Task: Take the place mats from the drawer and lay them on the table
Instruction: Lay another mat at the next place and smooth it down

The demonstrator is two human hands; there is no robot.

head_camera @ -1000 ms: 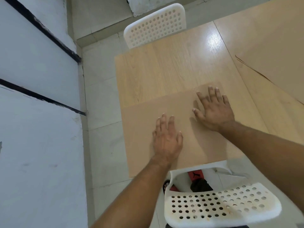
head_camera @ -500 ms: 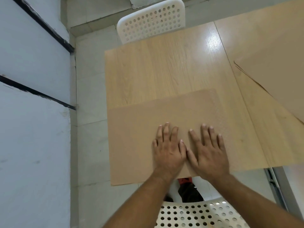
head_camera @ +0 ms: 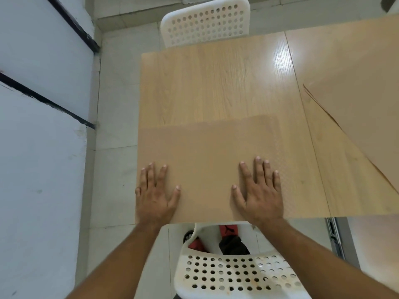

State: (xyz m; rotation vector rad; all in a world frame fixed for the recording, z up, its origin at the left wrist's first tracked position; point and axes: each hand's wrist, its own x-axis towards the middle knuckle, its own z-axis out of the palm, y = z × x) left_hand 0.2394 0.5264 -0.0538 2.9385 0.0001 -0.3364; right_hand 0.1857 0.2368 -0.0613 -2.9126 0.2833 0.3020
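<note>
Where the worktop [head_camera: 216, 83] comes nearest to the person, a place mat [head_camera: 216, 152] lies flat on it. It is a thin rectangle of dull tan material, and a fine dotted weave shows near its right end. Its long near edge runs along the near edge of the worktop, and its left end reaches the left edge.

Both hands rest palm down on this mat, with the fingers straight and a little spread, holding nothing. The left hand [head_camera: 154, 196] is at the near left corner, its little finger over the edge. The right hand [head_camera: 259, 195] is close to the right end.

The worktop itself is pale wood-grain board, glossy, with a bright patch of light and a straight seam to the right of the mat. Beyond the seam a second mat [head_camera: 362, 104] of the same tan lies at an angle, with a thin dark line along its edge.

Two white plastic chairs have backs pierced with round holes: the far chair [head_camera: 205, 22] and the near chair [head_camera: 233, 275]. The floor [head_camera: 116, 100] is pale tile.
</note>
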